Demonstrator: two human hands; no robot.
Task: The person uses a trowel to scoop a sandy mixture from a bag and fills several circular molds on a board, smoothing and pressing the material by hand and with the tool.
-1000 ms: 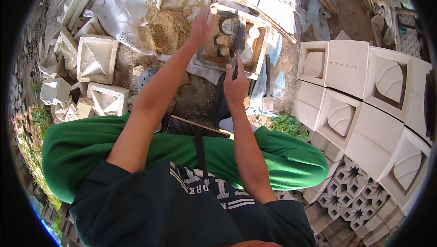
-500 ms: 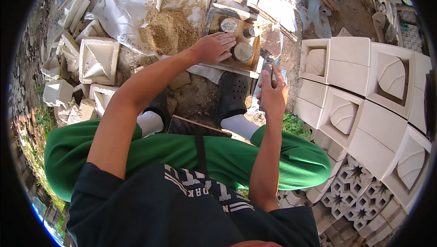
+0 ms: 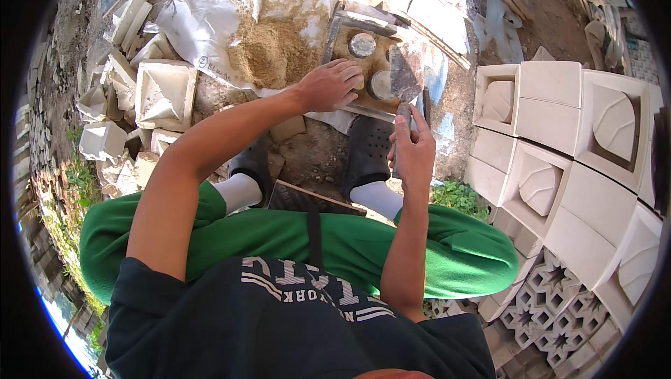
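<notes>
My right hand (image 3: 414,147) is wrapped round the handle of a trowel. The flat grey trowel blade (image 3: 407,75) is raised over the right side of a square mould frame (image 3: 331,38). Sandy material fills the frame, and round grey cylinders stand in it: one at the back (image 3: 362,45) and one nearer me (image 3: 381,86). The blade covers the part of the frame where another cylinder stood. My left hand (image 3: 331,85) reaches over the frame's near left corner, palm down, with its fingers stretched out. Whether its fingertips touch the sand is hard to tell.
A sand heap (image 3: 269,54) lies on a white sheet (image 3: 187,19) left of the frame. Pale cast blocks (image 3: 165,92) are piled at the left. Stacked pale blocks (image 3: 549,103) line the right, with star-patterned vent blocks (image 3: 556,312) nearer me. My dark clogs (image 3: 368,148) stand before the frame.
My right hand has raised and turned the trowel, bringing its blade over the frame's right side. My left hand stays at the near left corner. The whole view has shifted slightly.
</notes>
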